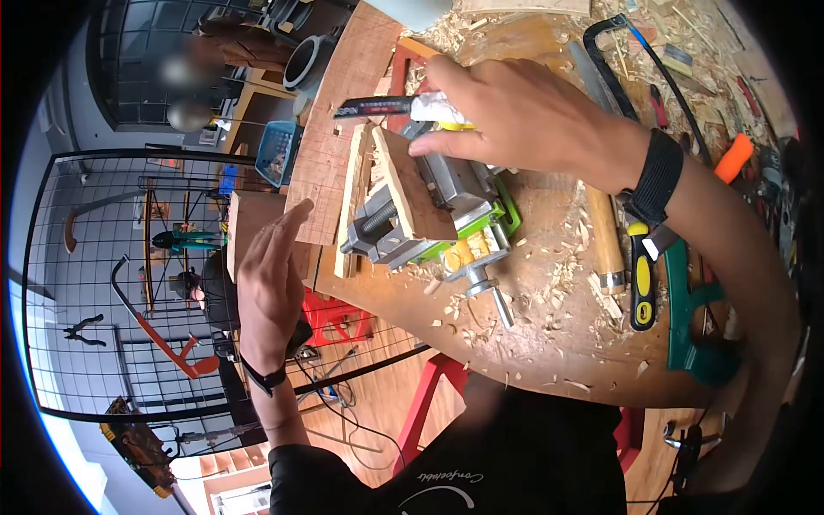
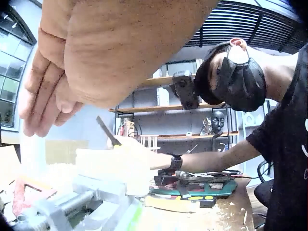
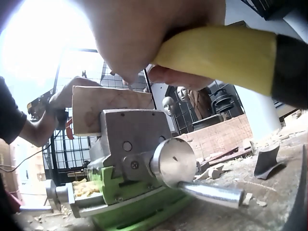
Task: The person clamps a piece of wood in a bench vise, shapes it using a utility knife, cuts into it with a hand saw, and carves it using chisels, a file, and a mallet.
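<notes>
A yellow-handled tool (image 1: 375, 106), gripped in the right hand (image 1: 524, 116), was above wood held in a vise (image 1: 468, 190). The left hand (image 1: 271, 287) had straight fingers. Shavings (image 1: 558, 283) littered the brown table (image 1: 549, 204); a saw (image 1: 202, 367) hung on a wire rack (image 1: 112, 153).

A woodworking workshop, judging by the bench vise (image 1: 463, 184), scattered shavings (image 1: 562, 279) and hanging saw (image 1: 156, 336).

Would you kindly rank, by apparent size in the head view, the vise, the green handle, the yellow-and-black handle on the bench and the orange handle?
Vise
Green handle
Yellow-and-black handle
Orange handle
</notes>
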The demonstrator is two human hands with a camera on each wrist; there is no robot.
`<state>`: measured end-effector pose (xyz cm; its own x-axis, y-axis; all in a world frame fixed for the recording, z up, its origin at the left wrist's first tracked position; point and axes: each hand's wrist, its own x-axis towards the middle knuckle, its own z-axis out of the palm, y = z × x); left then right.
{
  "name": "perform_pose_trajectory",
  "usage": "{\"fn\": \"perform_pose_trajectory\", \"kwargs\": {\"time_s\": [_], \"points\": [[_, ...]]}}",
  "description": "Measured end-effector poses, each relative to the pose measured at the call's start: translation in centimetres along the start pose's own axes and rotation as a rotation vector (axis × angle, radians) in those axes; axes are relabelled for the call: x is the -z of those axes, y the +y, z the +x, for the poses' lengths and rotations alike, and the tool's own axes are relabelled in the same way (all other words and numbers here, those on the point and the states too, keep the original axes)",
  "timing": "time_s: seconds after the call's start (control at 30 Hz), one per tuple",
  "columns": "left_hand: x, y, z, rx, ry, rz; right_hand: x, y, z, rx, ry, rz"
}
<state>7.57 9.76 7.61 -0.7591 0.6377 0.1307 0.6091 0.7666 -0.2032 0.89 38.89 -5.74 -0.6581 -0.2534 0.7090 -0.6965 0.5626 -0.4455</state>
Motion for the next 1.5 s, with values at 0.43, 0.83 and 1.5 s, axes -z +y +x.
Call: {"fn": "perform_pose_trajectory", "kwargs": {"time_s": [0.43, 0.83, 1.5], "points": [[-7.9, 2.2, 0.9, -0.015, 0.001, -0.095, -2.4, -3.4, -3.4, -0.220, -0.138, 0.263], [-9.8, -1.1, 1.3, -0.226, 0.028, -0.274, -2.4, -6.1, -4.4, -0.186, -0.111, 0.109], [-2.5, 0.7, 3.1, -0.495, 0.118, -0.207, -3.8, -9.1, -6.3, -0.246, 0.111, -0.055]]}}
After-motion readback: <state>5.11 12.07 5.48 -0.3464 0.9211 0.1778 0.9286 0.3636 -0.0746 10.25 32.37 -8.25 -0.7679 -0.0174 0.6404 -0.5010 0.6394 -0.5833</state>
